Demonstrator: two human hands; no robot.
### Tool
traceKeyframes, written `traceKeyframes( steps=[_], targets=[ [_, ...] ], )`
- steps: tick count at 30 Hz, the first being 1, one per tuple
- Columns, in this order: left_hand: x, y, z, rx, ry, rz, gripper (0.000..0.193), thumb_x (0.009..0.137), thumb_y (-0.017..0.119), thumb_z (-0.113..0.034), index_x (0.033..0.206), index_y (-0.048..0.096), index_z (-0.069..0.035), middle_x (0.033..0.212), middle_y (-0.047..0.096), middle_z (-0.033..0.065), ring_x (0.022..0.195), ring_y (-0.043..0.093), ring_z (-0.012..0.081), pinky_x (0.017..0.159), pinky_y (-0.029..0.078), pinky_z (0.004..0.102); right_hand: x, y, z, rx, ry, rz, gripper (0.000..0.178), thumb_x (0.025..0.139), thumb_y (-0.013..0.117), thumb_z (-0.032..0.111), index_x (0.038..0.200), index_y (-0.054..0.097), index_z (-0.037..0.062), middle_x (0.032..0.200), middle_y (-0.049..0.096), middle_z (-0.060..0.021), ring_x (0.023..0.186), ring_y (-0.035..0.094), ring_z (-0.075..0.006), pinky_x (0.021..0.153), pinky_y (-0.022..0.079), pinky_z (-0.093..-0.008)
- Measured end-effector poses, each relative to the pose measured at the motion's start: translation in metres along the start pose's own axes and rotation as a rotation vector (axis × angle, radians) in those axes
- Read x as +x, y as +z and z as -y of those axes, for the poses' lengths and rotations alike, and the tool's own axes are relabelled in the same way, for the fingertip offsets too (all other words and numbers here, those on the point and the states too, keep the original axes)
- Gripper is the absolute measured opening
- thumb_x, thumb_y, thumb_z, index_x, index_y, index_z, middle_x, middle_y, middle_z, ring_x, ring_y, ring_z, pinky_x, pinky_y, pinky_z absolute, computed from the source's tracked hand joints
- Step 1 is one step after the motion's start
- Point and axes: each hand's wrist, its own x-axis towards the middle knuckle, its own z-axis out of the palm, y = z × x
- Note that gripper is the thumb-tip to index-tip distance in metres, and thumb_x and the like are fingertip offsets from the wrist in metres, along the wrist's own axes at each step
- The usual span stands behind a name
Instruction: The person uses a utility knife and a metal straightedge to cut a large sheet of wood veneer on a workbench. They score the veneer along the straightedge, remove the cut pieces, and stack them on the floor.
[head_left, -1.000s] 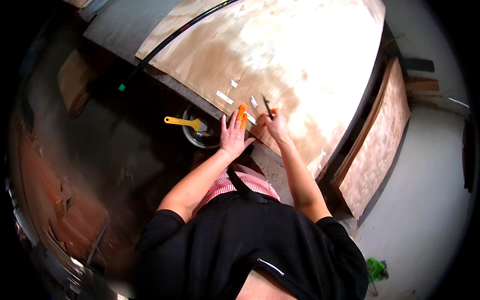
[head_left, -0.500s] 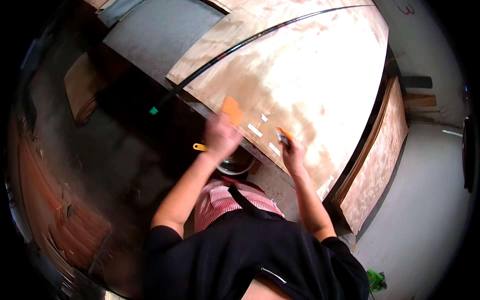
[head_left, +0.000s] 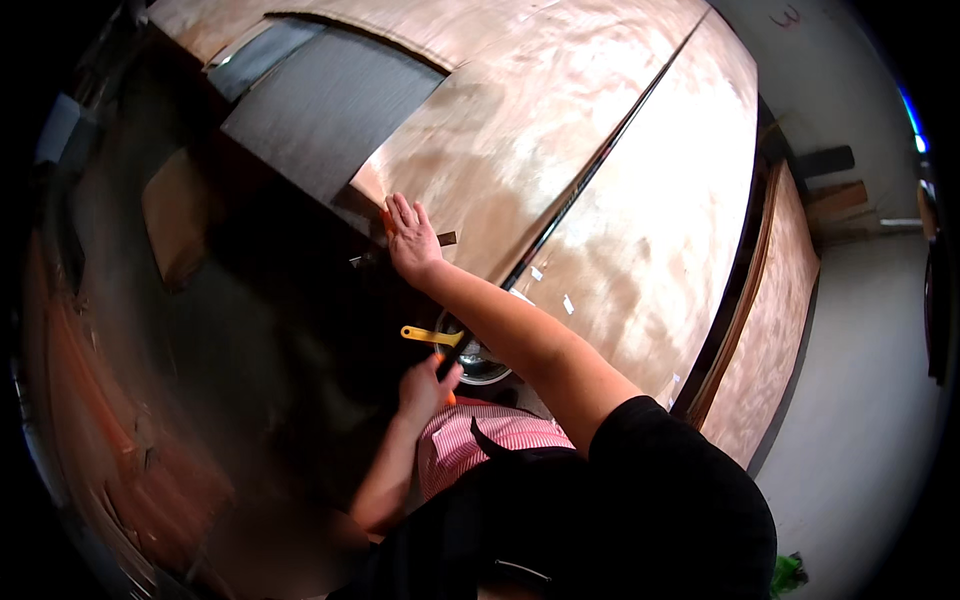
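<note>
My left hand (head_left: pixel 425 388) is closed round the thick lower end of a long black tapered pole (head_left: pixel 568 204). Orange pieces show beside that hand, their kind partly hidden. The pole slants up across the plywood sheet (head_left: pixel 500 140), passing behind my right forearm. Reaching across to the left, my right hand (head_left: pixel 412 240) lies at the sheet's near-left edge with fingers stretched out. Something orange (head_left: pixel 388 222) peeks out beside its fingers, and a small dark flat piece (head_left: pixel 447 238) shows next to the palm; whether they belong to one tool I cannot tell.
A metal bowl (head_left: pixel 487 372) with a yellow-handled tool (head_left: pixel 430 335) sits below the sheet's near edge. Small white strips (head_left: pixel 568 304) lie on the plywood. A grey panel (head_left: pixel 325 105) is at the far left. More sheets (head_left: pixel 765 300) lean at the right near the wall.
My right hand has crossed to the sheet's left edge. My left hand has come down and gripped the pole, which has swung from lying leftward to slanting towards me.
</note>
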Motion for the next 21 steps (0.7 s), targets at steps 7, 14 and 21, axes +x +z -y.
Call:
traceKeyframes(
  steps=[7, 14, 21],
  targets=[
    [-0.046, 0.045, -0.010, -0.153, 0.022, 0.166, 0.035, 0.075, 0.058, -0.036, 0.078, 0.059, -0.001, 0.067, 0.062, 0.0133, 0.064, 0.061, 0.0273, 0.059, 0.046, 0.0347, -0.051, -0.106, -0.068, 0.834, 0.026, -0.302, 0.042, 0.078, 0.045, 0.003, 0.120, 0.041, 0.0020, 0.124, 0.040, -0.0133, 0.114, 0.038, -0.0302, 0.095, 0.032, -0.0354],
    [-0.078, 0.107, -0.030, -0.388, -0.121, 0.337, 0.023, 0.079, 0.061, -0.023, 0.076, 0.055, -0.001, 0.064, 0.058, 0.0054, 0.050, 0.056, 0.0104, 0.040, 0.042, 0.0188, -0.247, -0.126, -0.250, 1.937, 0.763, -0.785, 0.034, 0.086, 0.052, 0.017, 0.116, 0.048, 0.0004, 0.109, 0.054, -0.0026, 0.102, 0.049, -0.0139, 0.089, 0.039, -0.0319],
    [-0.086, 0.190, -0.042, -0.541, -0.066, -0.111, 0.022, 0.075, 0.065, -0.020, 0.066, 0.055, -0.003, 0.055, 0.050, 0.0002, 0.041, 0.041, 0.0076, 0.037, 0.030, 0.0217, -0.477, -0.066, -0.307, 2.242, 1.083, -1.219, 0.026, 0.090, 0.040, 0.009, 0.115, 0.046, 0.0063, 0.116, 0.050, -0.0038, 0.112, 0.045, -0.0170, 0.082, 0.042, -0.0323]
  ],
)
